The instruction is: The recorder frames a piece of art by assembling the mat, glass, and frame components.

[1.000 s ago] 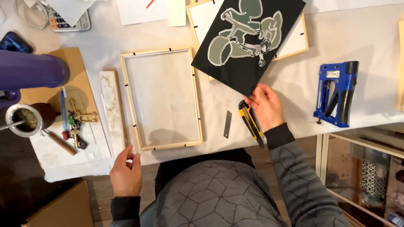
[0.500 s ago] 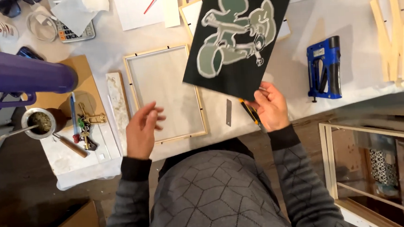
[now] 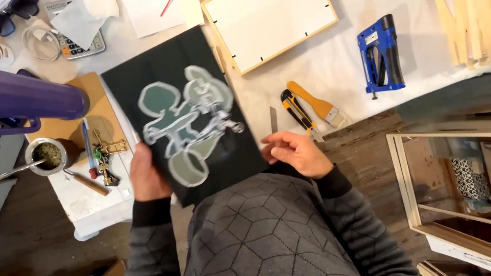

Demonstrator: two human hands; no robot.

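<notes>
While the left hand [image 3: 148,178] grips the near left edge of a black sheet painted with pale green shapes [image 3: 190,113], that sheet lies slanted across the white table [image 3: 332,64], its far corner reaching toward a light wooden frame [image 3: 269,20]. Left of the grip, keys [image 3: 106,158], a pen and a metal cup [image 3: 46,156] crowd the edge, leaving little room there. Right of the sheet the right hand [image 3: 293,153] rests loosely curled and empty at its near right edge, fingertips about touching it. Just beyond that hand lie a yellow utility knife [image 3: 296,109] and a scraper [image 3: 317,104]; a blue staple gun [image 3: 381,53] sits well apart.
</notes>
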